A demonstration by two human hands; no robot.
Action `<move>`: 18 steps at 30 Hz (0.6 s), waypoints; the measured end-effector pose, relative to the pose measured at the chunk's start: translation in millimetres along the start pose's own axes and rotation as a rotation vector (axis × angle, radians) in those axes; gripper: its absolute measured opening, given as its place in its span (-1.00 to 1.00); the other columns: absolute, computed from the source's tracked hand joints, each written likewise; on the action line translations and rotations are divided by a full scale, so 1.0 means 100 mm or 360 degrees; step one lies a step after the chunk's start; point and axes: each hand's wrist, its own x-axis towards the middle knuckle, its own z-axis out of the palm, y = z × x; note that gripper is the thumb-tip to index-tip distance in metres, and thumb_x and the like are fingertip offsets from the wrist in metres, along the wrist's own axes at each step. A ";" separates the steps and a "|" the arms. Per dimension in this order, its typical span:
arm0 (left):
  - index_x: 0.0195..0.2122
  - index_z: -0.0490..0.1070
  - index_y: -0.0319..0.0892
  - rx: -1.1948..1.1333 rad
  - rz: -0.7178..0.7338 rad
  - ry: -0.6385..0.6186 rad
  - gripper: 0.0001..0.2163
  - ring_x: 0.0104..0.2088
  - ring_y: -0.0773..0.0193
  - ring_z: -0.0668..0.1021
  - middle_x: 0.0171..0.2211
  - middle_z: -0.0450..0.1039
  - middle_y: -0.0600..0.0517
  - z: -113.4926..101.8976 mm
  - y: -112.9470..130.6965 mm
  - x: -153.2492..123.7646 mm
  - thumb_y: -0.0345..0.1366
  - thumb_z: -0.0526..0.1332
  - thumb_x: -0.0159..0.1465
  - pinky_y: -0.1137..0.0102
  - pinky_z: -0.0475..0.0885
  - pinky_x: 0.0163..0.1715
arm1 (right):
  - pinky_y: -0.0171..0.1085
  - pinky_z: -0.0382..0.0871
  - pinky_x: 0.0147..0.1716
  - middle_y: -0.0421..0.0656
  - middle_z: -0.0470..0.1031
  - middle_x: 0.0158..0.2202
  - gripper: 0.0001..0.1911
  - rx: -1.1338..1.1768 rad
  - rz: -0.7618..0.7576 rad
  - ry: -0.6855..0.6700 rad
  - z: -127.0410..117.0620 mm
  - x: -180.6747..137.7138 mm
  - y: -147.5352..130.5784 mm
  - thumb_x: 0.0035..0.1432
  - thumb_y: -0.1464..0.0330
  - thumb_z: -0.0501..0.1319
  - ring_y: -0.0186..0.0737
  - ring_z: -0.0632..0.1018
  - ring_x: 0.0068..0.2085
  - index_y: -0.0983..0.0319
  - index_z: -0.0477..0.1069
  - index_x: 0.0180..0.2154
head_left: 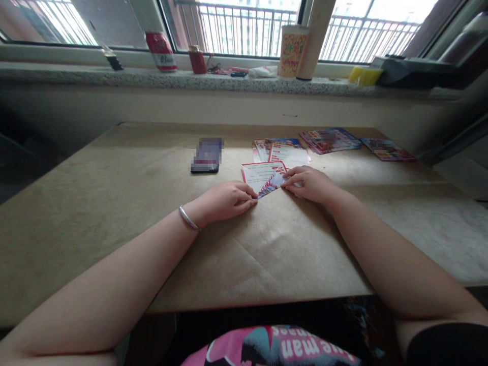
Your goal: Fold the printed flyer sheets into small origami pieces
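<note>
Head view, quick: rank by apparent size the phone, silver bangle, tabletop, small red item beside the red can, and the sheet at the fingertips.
1. Tabletop
2. Sheet and phone: too alike to rank, the sheet being partly covered
3. Small red item
4. Silver bangle

Daylight enters through the windows (244, 28) at the back, where the outdoor view is washed out nearly to white. The wall (244, 107) beneath them lies dim, and the far side edges fall darker. A soft sheen lies on the tabletop (95, 223), with diffuse shadow under the right hand (307, 183). Wide-angle distortion tilts the window frames outward. Blocky pixelation covers the phone (207, 155); small print on the papers (259, 174) is too soft to read.
</note>
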 end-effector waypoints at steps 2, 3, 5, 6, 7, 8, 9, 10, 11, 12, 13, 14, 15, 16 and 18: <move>-0.27 0.59 -0.18 -0.0020 0.0022 0.0036 -0.73 -0.14 0.24 0.58 -0.14 0.57 -0.04 0.01 -0.02 0.00 -0.29 0.08 0.37 0.35 0.44 -0.04 | -0.09 0.43 0.01 -0.18 0.56 -0.04 -0.80 -0.0015 -0.0002 -0.0017 0.00 0.00 0.02 0.18 0.26 0.23 -0.13 0.55 -0.05 0.01 0.62 -0.21; -0.27 0.59 -0.17 -0.0034 0.0038 0.0045 -0.74 -0.14 0.25 0.58 -0.14 0.57 -0.04 0.01 -0.03 0.00 -0.29 0.09 0.37 0.35 0.44 -0.03 | -0.09 0.44 -0.01 -0.18 0.56 -0.04 -0.80 -0.0029 0.0004 -0.0017 -0.01 0.00 0.02 0.18 0.26 0.23 -0.12 0.55 -0.06 0.01 0.62 -0.21; -0.25 0.59 -0.16 -0.0061 0.0071 0.0050 -0.74 -0.14 0.26 0.59 -0.14 0.58 -0.04 0.02 -0.05 0.00 -0.28 0.09 0.37 0.35 0.44 -0.02 | -0.08 0.45 -0.04 -0.18 0.56 -0.04 -0.80 -0.0068 0.0034 -0.0009 -0.02 -0.01 0.05 0.18 0.26 0.23 -0.11 0.56 -0.07 0.02 0.63 -0.22; -0.24 0.59 -0.15 -0.0071 0.0083 0.0050 -0.74 -0.13 0.26 0.58 -0.13 0.58 -0.03 0.02 -0.06 0.00 -0.28 0.09 0.37 0.34 0.44 -0.02 | -0.08 0.46 -0.05 -0.18 0.56 -0.05 -0.81 -0.0085 0.0057 -0.0004 -0.03 -0.01 0.07 0.17 0.26 0.23 -0.11 0.56 -0.07 0.02 0.63 -0.23; -0.23 0.59 -0.15 -0.0080 0.0092 0.0050 -0.75 -0.13 0.26 0.58 -0.13 0.58 -0.03 0.02 -0.06 0.00 -0.28 0.09 0.37 0.34 0.44 -0.01 | -0.07 0.46 -0.06 -0.18 0.57 -0.05 -0.81 -0.0094 0.0080 -0.0001 -0.04 -0.02 0.09 0.17 0.27 0.23 -0.11 0.56 -0.07 0.01 0.63 -0.23; -0.23 0.59 -0.14 -0.0088 0.0097 0.0050 -0.75 -0.12 0.26 0.58 -0.13 0.58 -0.03 0.02 -0.07 0.00 -0.28 0.09 0.37 0.34 0.44 -0.01 | -0.07 0.46 -0.06 -0.19 0.57 -0.05 -0.81 -0.0094 0.0098 -0.0004 -0.05 -0.02 0.12 0.17 0.27 0.23 -0.11 0.56 -0.07 0.00 0.62 -0.23; -0.22 0.59 -0.14 -0.0097 0.0096 0.0050 -0.75 -0.12 0.26 0.58 -0.12 0.58 -0.02 0.01 -0.07 -0.01 -0.29 0.09 0.37 0.34 0.44 -0.01 | -0.07 0.46 -0.06 -0.20 0.57 -0.05 -0.81 -0.0084 0.0112 -0.0010 -0.05 -0.03 0.14 0.17 0.28 0.23 -0.11 0.56 -0.07 0.00 0.62 -0.23; -0.22 0.59 -0.13 -0.0108 0.0095 0.0050 -0.76 -0.11 0.26 0.58 -0.11 0.58 -0.02 0.01 -0.08 -0.01 -0.28 0.10 0.37 0.34 0.44 -0.01 | -0.08 0.46 -0.06 -0.20 0.57 -0.05 -0.81 -0.0070 0.0123 -0.0016 -0.06 -0.03 0.16 0.18 0.28 0.23 -0.12 0.55 -0.07 0.00 0.62 -0.23; -0.22 0.59 -0.13 -0.0120 0.0092 0.0047 -0.76 -0.10 0.26 0.58 -0.11 0.58 -0.02 0.01 -0.08 -0.01 -0.28 0.10 0.37 0.34 0.44 0.00 | -0.08 0.45 -0.05 -0.19 0.57 -0.05 -0.81 -0.0056 0.0130 -0.0020 -0.06 -0.03 0.18 0.18 0.28 0.22 -0.12 0.56 -0.07 0.00 0.62 -0.23; -0.21 0.59 -0.13 -0.0137 0.0091 0.0040 -0.76 -0.09 0.26 0.58 -0.10 0.58 -0.01 0.00 -0.09 -0.02 -0.28 0.10 0.37 0.34 0.44 0.01 | -0.08 0.45 -0.04 -0.19 0.57 -0.05 -0.81 -0.0042 0.0134 -0.0022 -0.07 -0.03 0.20 0.18 0.29 0.22 -0.11 0.56 -0.07 0.01 0.63 -0.24; -0.21 0.59 -0.13 -0.0157 0.0089 0.0032 -0.76 -0.08 0.26 0.58 -0.09 0.58 -0.02 0.00 -0.10 -0.03 -0.28 0.11 0.36 0.34 0.44 0.01 | -0.08 0.45 -0.04 -0.18 0.57 -0.05 -0.80 -0.0032 0.0134 -0.0024 -0.07 -0.03 0.21 0.18 0.29 0.22 -0.11 0.56 -0.07 0.01 0.63 -0.24; -0.20 0.59 -0.13 -0.0177 0.0088 0.0021 -0.77 -0.06 0.26 0.57 -0.09 0.58 -0.02 -0.01 -0.11 -0.03 -0.28 0.11 0.36 0.35 0.44 0.02 | -0.07 0.45 -0.03 -0.17 0.57 -0.05 -0.80 -0.0026 0.0133 -0.0026 -0.07 -0.03 0.21 0.18 0.29 0.22 -0.11 0.56 -0.07 0.02 0.63 -0.24; -0.20 0.59 -0.13 -0.0195 0.0087 0.0014 -0.77 -0.06 0.26 0.57 -0.09 0.58 -0.02 -0.01 -0.12 -0.04 -0.28 0.11 0.36 0.35 0.43 0.03 | -0.07 0.45 -0.02 -0.17 0.57 -0.05 -0.80 -0.0024 0.0130 -0.0026 -0.07 -0.02 0.21 0.18 0.29 0.22 -0.10 0.56 -0.07 0.03 0.63 -0.23; -0.20 0.59 -0.13 -0.0209 0.0085 0.0006 -0.77 -0.05 0.26 0.57 -0.09 0.58 -0.02 -0.02 -0.13 -0.04 -0.28 0.12 0.36 0.35 0.43 0.04 | -0.07 0.45 -0.02 -0.16 0.57 -0.05 -0.80 -0.0025 0.0128 -0.0028 -0.07 -0.02 0.21 0.19 0.29 0.21 -0.10 0.56 -0.06 0.03 0.63 -0.23; -0.21 0.59 -0.13 -0.0227 0.0078 -0.0013 -0.77 -0.04 0.27 0.57 -0.09 0.58 -0.02 -0.03 -0.14 -0.05 -0.28 0.12 0.36 0.35 0.43 0.05 | -0.07 0.44 -0.01 -0.15 0.57 -0.05 -0.79 -0.0030 0.0125 -0.0029 -0.07 -0.02 0.20 0.19 0.29 0.20 -0.11 0.56 -0.06 0.04 0.63 -0.23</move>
